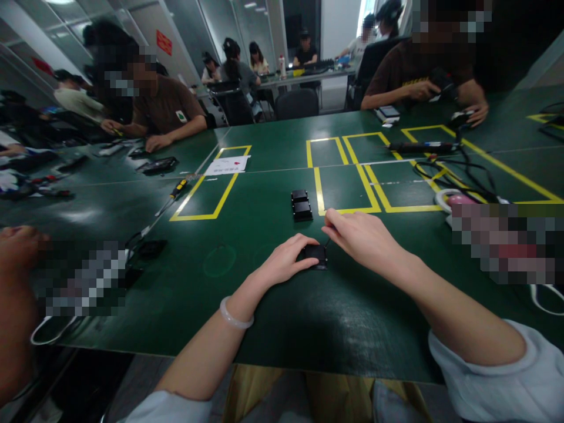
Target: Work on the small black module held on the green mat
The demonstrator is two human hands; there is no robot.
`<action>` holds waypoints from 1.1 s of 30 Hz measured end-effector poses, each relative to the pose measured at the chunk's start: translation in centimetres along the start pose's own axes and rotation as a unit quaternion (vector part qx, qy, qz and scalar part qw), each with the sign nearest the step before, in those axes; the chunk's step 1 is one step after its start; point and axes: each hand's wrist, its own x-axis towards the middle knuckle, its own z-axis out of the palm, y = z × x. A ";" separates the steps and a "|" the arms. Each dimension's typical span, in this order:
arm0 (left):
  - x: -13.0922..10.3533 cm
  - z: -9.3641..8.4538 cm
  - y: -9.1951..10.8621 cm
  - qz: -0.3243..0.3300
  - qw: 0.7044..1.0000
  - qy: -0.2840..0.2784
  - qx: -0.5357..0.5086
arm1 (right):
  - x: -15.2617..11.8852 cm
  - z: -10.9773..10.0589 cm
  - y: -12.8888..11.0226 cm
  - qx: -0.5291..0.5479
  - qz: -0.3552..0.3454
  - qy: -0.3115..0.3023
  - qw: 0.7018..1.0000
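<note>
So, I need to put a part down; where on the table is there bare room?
Bare green tabletop shows between the left yellow tape frame and the two black blocks; another patch lies between the forearms. It's crowded around the left hand, right hand and black piece, and among the cables at right.

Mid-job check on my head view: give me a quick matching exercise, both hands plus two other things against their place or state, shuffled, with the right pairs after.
Column one
1. Left hand
2. Right hand
3. Pair of small black rectangular blocks
4. White paper sheet with a red mark

Column two
A. Lying across a yellow tape outline on the green table
B. Pinching a thin dark rod
C. Lined up end to end, beyond both hands
D. Thumb and fingers around a single black block

Right pairs: 1-D, 2-B, 3-C, 4-A
</note>
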 end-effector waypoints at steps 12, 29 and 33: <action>0.0 0.0 -0.1 0.000 1.000 0.003 0.001 | 0.1 -0.1 -0.1 0.003 0.006 -0.003 1.000; 0.0 -0.1 0.1 -0.003 1.000 0.001 0.003 | -0.2 -0.4 -0.3 0.044 0.009 -0.006 0.999; 0.0 -0.1 0.1 0.000 1.000 0.003 0.001 | -0.2 -0.5 -0.3 0.049 0.005 0.000 0.999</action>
